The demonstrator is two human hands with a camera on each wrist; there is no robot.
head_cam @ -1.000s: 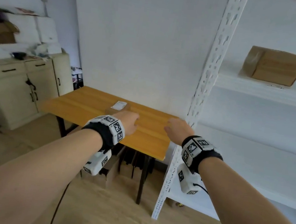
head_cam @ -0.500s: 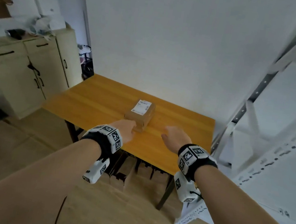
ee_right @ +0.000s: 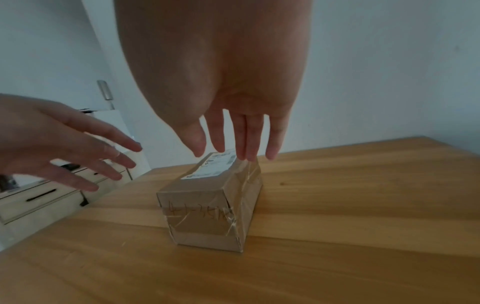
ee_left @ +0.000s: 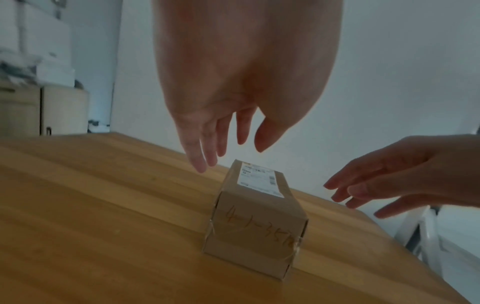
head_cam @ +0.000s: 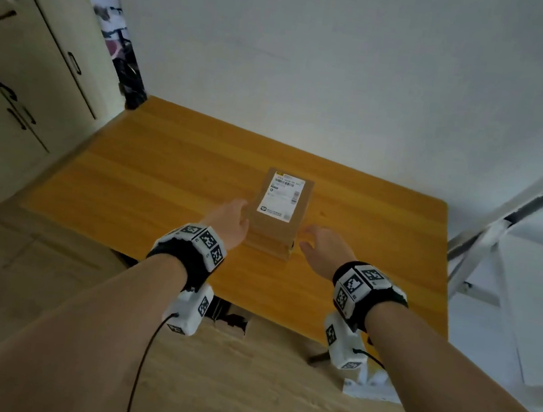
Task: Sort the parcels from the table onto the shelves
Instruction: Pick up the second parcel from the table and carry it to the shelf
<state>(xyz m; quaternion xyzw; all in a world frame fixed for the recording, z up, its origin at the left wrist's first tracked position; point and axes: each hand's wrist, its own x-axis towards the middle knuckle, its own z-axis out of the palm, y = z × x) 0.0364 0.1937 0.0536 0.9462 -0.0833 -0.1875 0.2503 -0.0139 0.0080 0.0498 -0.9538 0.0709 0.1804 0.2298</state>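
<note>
Flanking the parcel (head_cam: pixel 279 213), both hands spread; wrist views reveal handwriting (ee_left: pixel 259 228), seemingly numbers, unseen overhead.

Small brown cardboard parcel (head_cam: pixel 279 212), taped at the ends, white shipping label on top, handwritten numbers on near end; lay flat mid-table (head_cam: pixel 163 174), long axis toward 12 o'clock.

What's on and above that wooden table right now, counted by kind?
Cardboard parcels: 1, the parcel lying on the table
White shipping labels: 1, the label on the parcel's top
Hands: 2, the left hand and the right hand, both open, one either side of the parcel
Total: 4
</note>
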